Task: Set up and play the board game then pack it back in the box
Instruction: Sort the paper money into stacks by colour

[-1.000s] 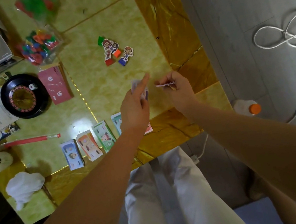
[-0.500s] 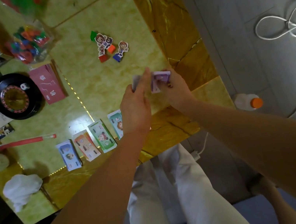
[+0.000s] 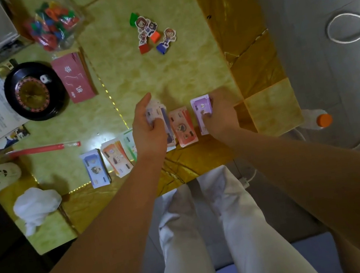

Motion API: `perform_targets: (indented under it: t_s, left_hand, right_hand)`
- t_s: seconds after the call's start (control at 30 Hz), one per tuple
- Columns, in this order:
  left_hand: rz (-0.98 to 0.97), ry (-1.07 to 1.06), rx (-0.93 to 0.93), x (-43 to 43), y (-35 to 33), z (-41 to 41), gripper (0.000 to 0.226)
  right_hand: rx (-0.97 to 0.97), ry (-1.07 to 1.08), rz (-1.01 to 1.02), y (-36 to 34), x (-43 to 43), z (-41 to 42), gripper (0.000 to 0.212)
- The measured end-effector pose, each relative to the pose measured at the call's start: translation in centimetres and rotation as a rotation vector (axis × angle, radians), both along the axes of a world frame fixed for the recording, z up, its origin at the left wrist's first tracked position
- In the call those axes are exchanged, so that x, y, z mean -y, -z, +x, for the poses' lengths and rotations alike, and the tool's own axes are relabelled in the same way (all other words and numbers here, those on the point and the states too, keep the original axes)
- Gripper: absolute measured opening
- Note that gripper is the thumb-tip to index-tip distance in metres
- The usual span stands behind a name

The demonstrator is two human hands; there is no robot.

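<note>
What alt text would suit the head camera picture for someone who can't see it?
Seen from above, a person's right hand holds a purple bill at the end of a row of play-money piles on a yellow table, while the left hand holds a stack of bills.

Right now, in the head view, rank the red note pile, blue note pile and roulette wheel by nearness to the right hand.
1. red note pile, just left of the right hand.
2. blue note pile, farther left, near edge.
3. roulette wheel, far left.
</note>
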State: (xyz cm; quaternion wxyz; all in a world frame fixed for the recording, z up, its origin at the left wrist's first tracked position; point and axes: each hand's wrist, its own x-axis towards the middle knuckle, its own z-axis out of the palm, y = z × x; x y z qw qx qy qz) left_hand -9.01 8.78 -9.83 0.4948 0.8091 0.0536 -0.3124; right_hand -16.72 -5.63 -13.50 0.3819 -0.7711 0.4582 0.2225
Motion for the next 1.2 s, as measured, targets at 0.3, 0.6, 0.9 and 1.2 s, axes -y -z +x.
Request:
perform_targets:
  t_s: [0.3,0.6,0.9,1.2]
  left_hand:
    - [-0.206,-0.047,-0.166,-1.8,0.1,-0.7,0.086]
    - [-0.198,-0.147,-0.310,-1.1,-1.4,-0.4,0.042]
    - [-0.271,-0.205,-0.394,-0.1,-4.4,0.7,0.043]
    - [-0.326,-0.243,-0.373,0.5,-5.8,0.7,0.040]
  right_hand:
    - [-0.057,-0.170,-0.434,0.7,-2.5,-0.6,0.056]
    - [0.378,0.192,0.431,-4.0,-3.5,1.6,0.026]
    - [0.452,0.535,0.595,-6.6,-3.3,2.9,0.019]
    - [0.476,0.579,0.697,-7.4,-2.2,2.4,0.027]
